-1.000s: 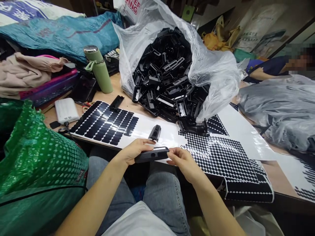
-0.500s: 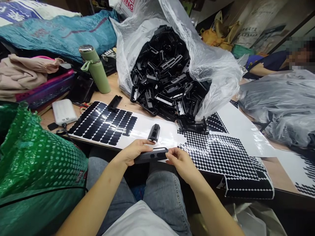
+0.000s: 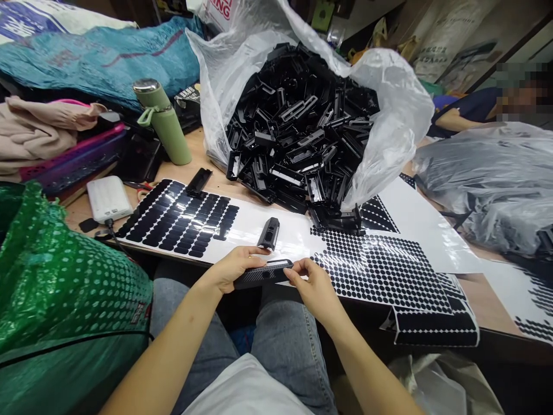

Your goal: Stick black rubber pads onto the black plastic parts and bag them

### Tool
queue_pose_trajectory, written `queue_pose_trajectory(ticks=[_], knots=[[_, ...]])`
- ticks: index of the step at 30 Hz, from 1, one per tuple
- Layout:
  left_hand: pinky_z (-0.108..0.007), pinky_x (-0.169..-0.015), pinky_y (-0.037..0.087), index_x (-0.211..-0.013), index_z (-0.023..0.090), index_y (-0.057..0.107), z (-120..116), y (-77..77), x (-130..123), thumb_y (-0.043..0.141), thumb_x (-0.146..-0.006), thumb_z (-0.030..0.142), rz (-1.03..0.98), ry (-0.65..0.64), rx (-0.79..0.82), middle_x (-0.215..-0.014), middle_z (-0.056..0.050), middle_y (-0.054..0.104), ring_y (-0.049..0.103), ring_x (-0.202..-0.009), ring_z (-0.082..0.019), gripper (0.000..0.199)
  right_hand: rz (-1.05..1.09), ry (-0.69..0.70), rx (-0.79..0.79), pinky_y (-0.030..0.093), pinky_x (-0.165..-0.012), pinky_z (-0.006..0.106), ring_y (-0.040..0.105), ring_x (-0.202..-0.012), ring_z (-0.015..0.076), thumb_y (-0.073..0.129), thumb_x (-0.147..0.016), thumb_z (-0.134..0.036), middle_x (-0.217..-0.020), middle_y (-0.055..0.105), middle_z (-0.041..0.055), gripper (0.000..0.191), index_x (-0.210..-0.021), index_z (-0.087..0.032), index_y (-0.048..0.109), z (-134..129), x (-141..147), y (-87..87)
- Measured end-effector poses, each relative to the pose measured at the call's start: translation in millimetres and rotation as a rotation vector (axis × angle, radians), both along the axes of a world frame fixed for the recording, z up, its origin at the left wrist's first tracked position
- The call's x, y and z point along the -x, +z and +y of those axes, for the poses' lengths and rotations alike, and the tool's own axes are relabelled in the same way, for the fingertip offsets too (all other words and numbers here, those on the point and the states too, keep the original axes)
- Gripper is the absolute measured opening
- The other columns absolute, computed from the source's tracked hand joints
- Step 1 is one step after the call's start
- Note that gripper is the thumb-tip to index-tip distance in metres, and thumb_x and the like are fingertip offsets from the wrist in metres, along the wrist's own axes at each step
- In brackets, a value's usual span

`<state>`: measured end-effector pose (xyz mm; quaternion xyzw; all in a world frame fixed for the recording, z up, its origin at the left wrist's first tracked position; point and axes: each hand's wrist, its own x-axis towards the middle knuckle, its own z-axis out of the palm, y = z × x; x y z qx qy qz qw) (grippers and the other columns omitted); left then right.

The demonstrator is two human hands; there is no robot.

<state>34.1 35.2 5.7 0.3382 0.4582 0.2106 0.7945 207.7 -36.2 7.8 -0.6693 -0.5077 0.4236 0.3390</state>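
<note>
My left hand (image 3: pixel 237 268) is closed around the left end of a long black plastic casing (image 3: pixel 263 273) with a ribbed, carbon-like pattern. It is held just over the table's front edge. The thumb and fingers of my right hand (image 3: pixel 310 280) are pinched at the casing's right end; whether a small sticker is between them I cannot tell. Just beyond my left fingers, a similar black casing (image 3: pixel 270 231) lies on the white backing sheet. Left of it is a sheet of oblong black stickers (image 3: pixel 173 222), and to the right a sheet of round black stickers (image 3: pixel 380 268).
A large clear plastic bag (image 3: pixel 395 115) full of black plastic parts (image 3: pixel 298 132) lies open behind. One more part (image 3: pixel 199 182) rests on the oblong stickers. A green bottle (image 3: pixel 166 127), a white power bank (image 3: pixel 109 199) and a green sack (image 3: pixel 78 271) are at left. Another person's arm (image 3: pixel 464 118) shows at right.
My right fingertips have shifted slightly left onto the casing's end. The bag's right side has fallen back, showing more black parts. My left hand keeps its hold.
</note>
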Motion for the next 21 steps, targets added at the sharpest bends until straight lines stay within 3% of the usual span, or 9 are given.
queue_pose_trajectory(ticks=[4,8,13,15,17,19,21], knots=[[-0.021,-0.05,0.041,-0.08,0.011,0.061,5.8,-11.2,-0.8,0.069,-0.061,0.031,0.019,0.084,0.048,-0.055,0.0,0.06,0.054,-0.049,-0.011,0.029,0.13,-0.147,-0.09,0.044,-0.064,0.028,0.051,-0.068,0.0135,0.061,-0.069,-0.042,-0.082,0.054,0.0011,0.028,-0.078,-0.021,0.044,2.0,5.2,-18.7],[-0.022,-0.046,0.04,-0.076,0.012,0.06,19.4,-26.2,-2.1,0.057,-0.068,0.052,0.155,0.157,0.09,-0.051,-0.003,0.059,0.053,-0.046,-0.013,0.041,0.324,-0.171,-0.066,0.044,-0.062,0.025,0.05,-0.066,0.0105,0.067,-0.064,-0.037,-0.083,0.051,0.0,0.036,-0.089,-0.021,0.046,7.9,7.6,-35.6],[-0.022,-0.042,0.034,-0.063,0.012,0.057,27.3,-32.3,-14.2,0.052,-0.074,0.042,0.249,0.183,-0.073,-0.045,-0.002,0.056,0.044,-0.037,-0.01,0.033,0.451,-0.062,0.049,0.041,-0.055,0.023,0.05,-0.062,0.0108,0.071,-0.058,-0.037,-0.071,0.054,-0.0006,0.043,-0.091,-0.018,0.053,6.8,-0.9,-26.5],[-0.022,-0.045,0.036,-0.058,0.013,0.055,22.3,-25.0,-14.9,0.053,-0.074,0.036,0.257,0.258,-0.16,-0.049,-0.002,0.056,0.047,-0.042,-0.01,0.029,0.44,-0.057,0.071,0.039,-0.049,0.022,0.049,-0.058,0.0107,0.072,-0.057,-0.039,-0.069,0.054,-0.0003,0.041,-0.088,-0.017,0.055,2.2,-9.9,-18.8],[-0.022,-0.05,0.039,-0.055,0.014,0.053,11.5,-8.5,-5.1,0.055,-0.073,0.034,0.274,0.357,-0.258,-0.053,0.0,0.055,0.05,-0.05,-0.011,0.026,0.405,-0.105,0.036,0.038,-0.047,0.022,0.047,-0.055,0.0097,0.073,-0.056,-0.04,-0.07,0.054,0.0001,0.04,-0.086,-0.017,0.057,0.7,-18.8,-12.3],[-0.022,-0.056,0.04,-0.053,0.016,0.05,-7.2,18.5,17.1,0.056,-0.072,0.034,0.346,0.475,-0.436,-0.056,0.001,0.054,0.051,-0.057,-0.011,0.027,0.404,-0.142,-0.039,0.038,-0.047,0.022,0.046,-0.054,0.0089,0.073,-0.056,-0.039,-0.07,0.054,-0.0005,0.04,-0.086,-0.018,0.057,6.2,-19.5,-5.7],[-0.022,-0.061,0.039,-0.052,0.017,0.046,-35.7,53.4,49.2,0.054,-0.074,0.034,0.575,0.621,-0.771,-0.062,0.0,0.055,0.051,-0.061,-0.011,0.028,0.447,-0.122,-0.122,0.039,-0.047,0.022,0.045,-0.055,0.0088,0.073,-0.056,-0.038,-0.071,0.053,-0.001,0.039,-0.086,-0.019,0.056,17.3,-3.4,4.6]])
